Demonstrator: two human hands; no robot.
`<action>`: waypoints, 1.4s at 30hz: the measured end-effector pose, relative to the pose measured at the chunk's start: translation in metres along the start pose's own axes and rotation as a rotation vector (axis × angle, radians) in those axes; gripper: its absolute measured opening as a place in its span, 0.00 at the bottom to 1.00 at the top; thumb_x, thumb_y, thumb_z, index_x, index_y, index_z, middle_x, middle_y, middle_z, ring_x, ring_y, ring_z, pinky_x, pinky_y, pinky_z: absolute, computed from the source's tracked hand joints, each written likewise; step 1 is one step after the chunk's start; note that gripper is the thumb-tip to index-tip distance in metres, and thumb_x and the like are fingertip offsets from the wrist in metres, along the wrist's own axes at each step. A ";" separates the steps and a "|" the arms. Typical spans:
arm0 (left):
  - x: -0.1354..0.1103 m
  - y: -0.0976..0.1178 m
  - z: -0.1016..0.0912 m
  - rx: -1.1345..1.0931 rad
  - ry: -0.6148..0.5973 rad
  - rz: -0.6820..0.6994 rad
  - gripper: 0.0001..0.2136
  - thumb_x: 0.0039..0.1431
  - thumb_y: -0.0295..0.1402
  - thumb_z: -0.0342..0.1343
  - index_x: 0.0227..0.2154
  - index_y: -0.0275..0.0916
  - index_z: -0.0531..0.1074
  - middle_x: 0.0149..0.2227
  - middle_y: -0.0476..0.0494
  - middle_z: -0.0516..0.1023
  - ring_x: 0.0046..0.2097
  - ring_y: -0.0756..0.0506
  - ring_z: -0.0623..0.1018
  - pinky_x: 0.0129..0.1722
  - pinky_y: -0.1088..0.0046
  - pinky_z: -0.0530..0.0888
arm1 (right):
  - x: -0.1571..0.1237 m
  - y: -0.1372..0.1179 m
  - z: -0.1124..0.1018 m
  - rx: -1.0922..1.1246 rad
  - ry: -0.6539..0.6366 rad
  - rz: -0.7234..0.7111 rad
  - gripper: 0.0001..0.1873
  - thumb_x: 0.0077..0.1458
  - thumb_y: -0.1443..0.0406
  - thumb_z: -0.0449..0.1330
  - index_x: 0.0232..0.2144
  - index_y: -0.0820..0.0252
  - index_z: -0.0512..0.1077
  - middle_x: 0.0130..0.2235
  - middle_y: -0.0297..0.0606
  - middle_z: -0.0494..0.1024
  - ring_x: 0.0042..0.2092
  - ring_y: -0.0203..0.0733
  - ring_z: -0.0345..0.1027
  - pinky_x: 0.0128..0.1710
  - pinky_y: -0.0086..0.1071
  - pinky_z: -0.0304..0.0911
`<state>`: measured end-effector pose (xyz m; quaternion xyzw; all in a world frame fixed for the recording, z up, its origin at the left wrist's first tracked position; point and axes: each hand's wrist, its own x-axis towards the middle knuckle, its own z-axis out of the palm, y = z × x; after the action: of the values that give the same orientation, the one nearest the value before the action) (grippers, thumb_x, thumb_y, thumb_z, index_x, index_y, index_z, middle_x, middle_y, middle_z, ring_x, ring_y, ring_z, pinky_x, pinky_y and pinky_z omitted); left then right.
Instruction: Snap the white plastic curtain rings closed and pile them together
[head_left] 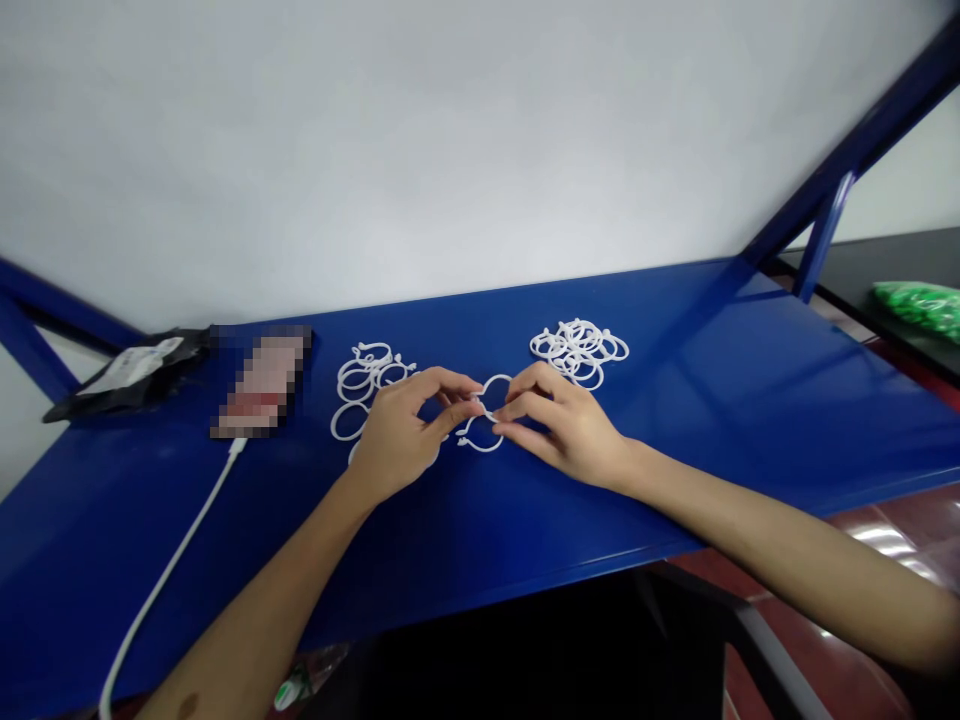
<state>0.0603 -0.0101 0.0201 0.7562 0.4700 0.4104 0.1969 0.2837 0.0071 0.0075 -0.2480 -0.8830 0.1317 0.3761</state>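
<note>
My left hand (pixel 401 435) and my right hand (pixel 559 420) meet at the middle of a blue metal shelf (pixel 675 420). Both pinch the same pair of linked white plastic rings (pixel 484 412), fingertips pressed together on them. A chain of joined white rings (pixel 364 385) lies on the shelf just behind my left hand, partly hidden by it. A loose heap of several white rings (pixel 579 348) lies behind my right hand.
A blurred phone (pixel 262 385) with a white cable (pixel 169 570) lies at the left. A black packet (pixel 124 375) sits at the far left edge. Blue frame struts (pixel 832 215) rise on the right. Green items (pixel 919 305) rest on a dark table beyond.
</note>
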 end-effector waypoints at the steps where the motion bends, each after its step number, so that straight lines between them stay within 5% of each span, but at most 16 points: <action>1: 0.000 0.001 0.001 0.019 0.005 0.014 0.07 0.62 0.40 0.61 0.36 0.44 0.77 0.30 0.52 0.80 0.31 0.52 0.77 0.33 0.76 0.75 | 0.000 -0.002 0.000 -0.010 0.015 0.023 0.10 0.64 0.58 0.59 0.42 0.58 0.72 0.44 0.43 0.70 0.38 0.39 0.69 0.36 0.36 0.70; 6: -0.002 0.002 0.001 0.015 -0.012 0.092 0.05 0.64 0.36 0.59 0.34 0.43 0.77 0.29 0.52 0.79 0.29 0.53 0.77 0.32 0.78 0.75 | 0.003 -0.005 -0.002 0.120 0.064 0.169 0.19 0.65 0.59 0.58 0.55 0.59 0.66 0.54 0.47 0.70 0.50 0.43 0.69 0.46 0.37 0.70; 12: -0.004 -0.001 0.004 -0.032 -0.029 0.143 0.04 0.64 0.29 0.58 0.37 0.43 0.78 0.29 0.53 0.78 0.30 0.54 0.77 0.32 0.80 0.74 | 0.005 -0.003 -0.003 0.348 -0.103 0.281 0.08 0.67 0.62 0.56 0.40 0.60 0.72 0.30 0.32 0.76 0.30 0.32 0.70 0.30 0.27 0.65; 19: -0.004 0.001 0.007 -0.104 -0.039 0.222 0.08 0.63 0.23 0.56 0.34 0.42 0.77 0.28 0.53 0.77 0.29 0.55 0.76 0.30 0.81 0.73 | 0.002 -0.009 -0.005 0.371 -0.124 0.206 0.06 0.66 0.64 0.57 0.36 0.61 0.71 0.32 0.35 0.78 0.30 0.33 0.70 0.31 0.27 0.65; 26: -0.008 0.006 0.014 -0.051 -0.054 0.145 0.05 0.64 0.27 0.56 0.35 0.42 0.75 0.24 0.55 0.77 0.29 0.52 0.78 0.34 0.76 0.75 | -0.002 -0.005 -0.005 0.317 -0.172 0.018 0.07 0.68 0.66 0.54 0.38 0.60 0.71 0.36 0.37 0.78 0.36 0.35 0.73 0.36 0.28 0.68; 33: 0.002 -0.010 -0.001 0.214 -0.063 0.046 0.07 0.65 0.36 0.55 0.43 0.43 0.74 0.36 0.48 0.79 0.37 0.48 0.76 0.41 0.68 0.74 | 0.008 0.020 -0.015 -0.012 -0.032 0.200 0.08 0.67 0.64 0.54 0.39 0.60 0.72 0.38 0.40 0.78 0.39 0.39 0.72 0.39 0.34 0.67; 37: 0.003 -0.016 -0.015 0.346 -0.285 0.075 0.09 0.63 0.40 0.57 0.44 0.44 0.73 0.40 0.48 0.77 0.45 0.43 0.73 0.54 0.56 0.68 | 0.006 0.054 -0.037 -0.280 0.128 0.309 0.08 0.65 0.64 0.55 0.38 0.61 0.74 0.38 0.42 0.76 0.35 0.41 0.69 0.37 0.37 0.65; 42: 0.000 -0.009 -0.017 0.376 -0.488 0.049 0.13 0.57 0.47 0.61 0.37 0.44 0.73 0.43 0.48 0.76 0.49 0.40 0.70 0.57 0.51 0.63 | 0.001 0.080 -0.054 -0.475 0.105 0.371 0.10 0.62 0.64 0.56 0.39 0.61 0.76 0.36 0.43 0.77 0.38 0.46 0.68 0.40 0.42 0.64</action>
<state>0.0412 -0.0070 0.0239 0.8668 0.4581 0.1271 0.1503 0.3496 0.0778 0.0113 -0.4922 -0.8082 -0.0249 0.3223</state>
